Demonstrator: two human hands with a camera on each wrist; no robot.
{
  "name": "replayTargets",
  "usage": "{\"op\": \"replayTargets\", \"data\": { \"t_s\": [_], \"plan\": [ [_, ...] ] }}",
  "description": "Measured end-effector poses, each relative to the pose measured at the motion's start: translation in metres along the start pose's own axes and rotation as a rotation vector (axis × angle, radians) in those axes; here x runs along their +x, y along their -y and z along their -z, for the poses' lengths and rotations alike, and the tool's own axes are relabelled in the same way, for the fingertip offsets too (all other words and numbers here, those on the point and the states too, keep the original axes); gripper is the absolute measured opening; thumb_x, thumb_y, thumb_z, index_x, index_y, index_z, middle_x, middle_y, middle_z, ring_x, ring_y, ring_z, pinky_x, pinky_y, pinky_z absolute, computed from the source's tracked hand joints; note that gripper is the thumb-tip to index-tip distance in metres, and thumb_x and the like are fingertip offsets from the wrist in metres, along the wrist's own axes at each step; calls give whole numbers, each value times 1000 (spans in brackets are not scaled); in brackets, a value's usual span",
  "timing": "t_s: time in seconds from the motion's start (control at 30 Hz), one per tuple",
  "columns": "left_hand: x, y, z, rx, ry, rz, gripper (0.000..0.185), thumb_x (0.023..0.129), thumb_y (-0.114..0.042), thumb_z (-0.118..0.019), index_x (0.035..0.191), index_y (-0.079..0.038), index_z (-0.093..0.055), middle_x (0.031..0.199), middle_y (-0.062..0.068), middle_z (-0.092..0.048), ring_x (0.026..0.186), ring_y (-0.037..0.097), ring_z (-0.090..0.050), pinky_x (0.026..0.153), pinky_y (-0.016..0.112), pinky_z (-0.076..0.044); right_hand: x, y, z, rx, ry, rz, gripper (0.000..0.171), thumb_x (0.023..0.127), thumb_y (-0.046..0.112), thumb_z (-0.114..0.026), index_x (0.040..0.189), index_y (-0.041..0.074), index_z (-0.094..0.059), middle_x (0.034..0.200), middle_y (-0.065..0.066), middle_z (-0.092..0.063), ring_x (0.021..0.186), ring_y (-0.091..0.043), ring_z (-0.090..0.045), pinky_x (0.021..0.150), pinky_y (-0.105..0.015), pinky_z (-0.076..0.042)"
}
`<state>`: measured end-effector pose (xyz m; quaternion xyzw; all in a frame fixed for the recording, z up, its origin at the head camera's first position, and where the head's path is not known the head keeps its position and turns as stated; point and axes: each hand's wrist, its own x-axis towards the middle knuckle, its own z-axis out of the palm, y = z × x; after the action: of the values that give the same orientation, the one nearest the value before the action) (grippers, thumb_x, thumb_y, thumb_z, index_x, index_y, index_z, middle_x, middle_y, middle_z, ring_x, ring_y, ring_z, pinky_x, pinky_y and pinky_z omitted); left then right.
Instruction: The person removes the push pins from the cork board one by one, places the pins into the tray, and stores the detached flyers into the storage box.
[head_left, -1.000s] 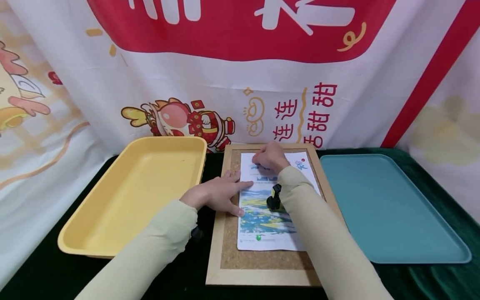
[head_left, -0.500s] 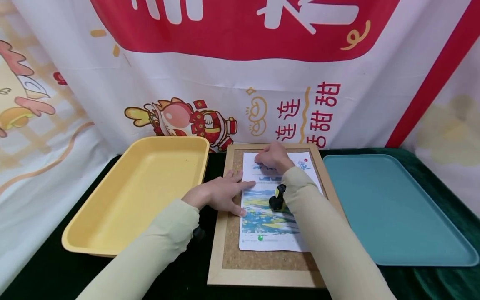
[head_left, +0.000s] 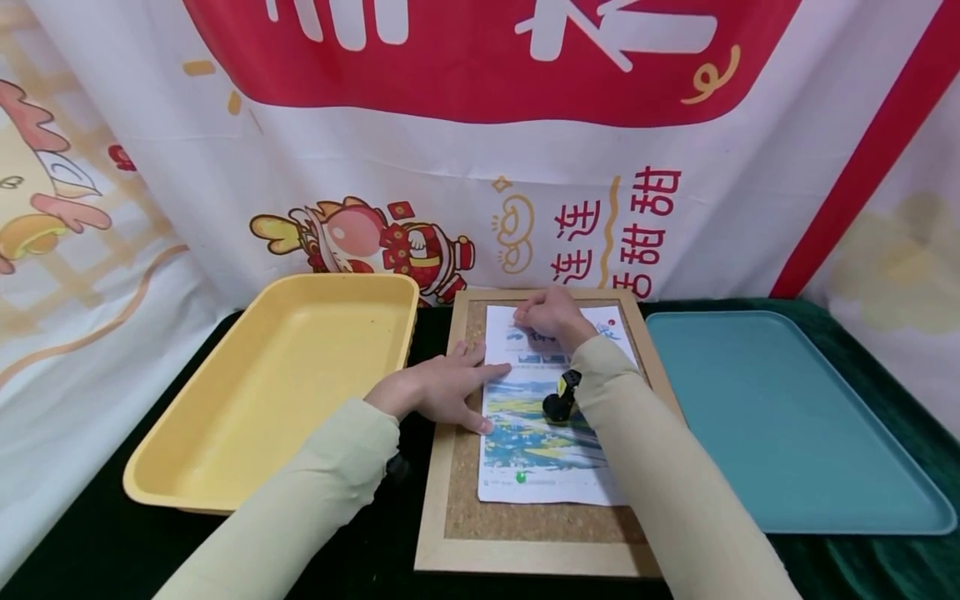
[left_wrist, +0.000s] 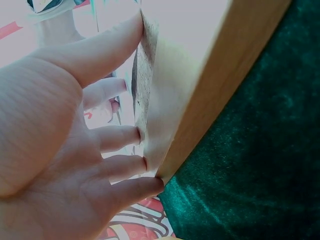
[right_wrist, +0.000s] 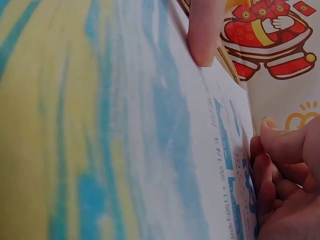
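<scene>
**A:** Here we are over the cork board (head_left: 461,508), wooden frame all round, lying on the dark green cloth (head_left: 90,542). A printed sheet (head_left: 540,417) lies flat on the cork, blue and yellow picture in the middle, and it fills the centre of the board.

**B:** And the left hand (head_left: 438,387)?

**A:** Fingers straight and fanned out, pressing flat at the sheet's nine o'clock edge. The fingertips rest on the paper and the palm sits over the cork and the frame. The left wrist view confirms it, the fingers (left_wrist: 120,137) spread against the board's edge.

**B:** The right hand (head_left: 547,315)?

**A:** Up at twelve o'clock on the sheet, near its top edge. The fingers are curled in tight and the thumb is tucked against them. The right wrist view shows the curled fingers (right_wrist: 280,175) right on the paper, but whether they pinch anything, I cannot tell; whatever might be under them is hidden.

**B:** Anything else on the sheet?

**A:** A small green pin (head_left: 519,477) at six o'clock, close to the bottom edge.

**B:** And around the board?

**A:** A yellow tray (head_left: 187,467) at nine o'clock, just beside the frame. A teal tray (head_left: 787,417) at three o'clock, also close by. Behind it all, at twelve, hangs a red and white banner (head_left: 480,150) with a cartoon figure.
</scene>
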<state>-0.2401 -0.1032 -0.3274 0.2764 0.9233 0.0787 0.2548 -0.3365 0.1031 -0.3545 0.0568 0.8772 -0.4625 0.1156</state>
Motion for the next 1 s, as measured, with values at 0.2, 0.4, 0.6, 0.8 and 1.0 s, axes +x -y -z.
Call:
{"op": "replayTargets", "data": {
  "t_s": [0.2, 0.4, 0.6, 0.8, 1.0],
  "plan": [
    [2, -2, -1, -1, -5, -9, 86, 99, -50, -72, 170, -32, -27, 180, 14, 0, 166, 43, 3, 134, 61, -10, -7, -2, 5, 39, 11, 32, 14, 104, 18, -66, 108, 7, -75, 122, -8, -69, 106, -23, -61, 101, -42, -49],
    [2, 1, -1, -8, -3, -4, 86, 99, -51, -72, 170, -32, -27, 181, 13, 0, 167, 42, 3, 134, 61, -10, -16, 3, 17, 103, 72, 61, 25, 108, 19, -61, 124, 2, -69, 120, -11, -66, 107, -25, -61, 100, -41, -49],
    [2, 0, 0, -12, -1, -22, 87, 99, -51, -72, 170, -32, -27, 181, 13, 0, 167, 42, 3, 134, 61, -10, -29, 12, 36, 78, 48, 116, 25, 110, 19, -58, 128, 4, -64, 122, -14, -64, 115, -33, -62, 109, -50, -49],
    [0, 0, 0, -2, 2, -6, 87, 99, -51, -72, 170, -33, -26, 181, 12, 0, 167, 41, 4, 134, 61, -9, -39, 12, 49, 34, 7, 142, 24, 110, 24, -59, 123, 4, -66, 120, -17, -66, 118, -38, -61, 105, -49, -48],
    [-1, 1, -1, -4, 0, -4, 87, 99, -50, -72, 170, -32, -26, 181, 12, -1, 167, 41, 4, 134, 61, -9, -47, 5, 60, -3, -46, 94, 25, 107, 29, -65, 122, 11, -73, 125, -10, -69, 123, -34, -62, 100, -42, -47]
  ]
}}
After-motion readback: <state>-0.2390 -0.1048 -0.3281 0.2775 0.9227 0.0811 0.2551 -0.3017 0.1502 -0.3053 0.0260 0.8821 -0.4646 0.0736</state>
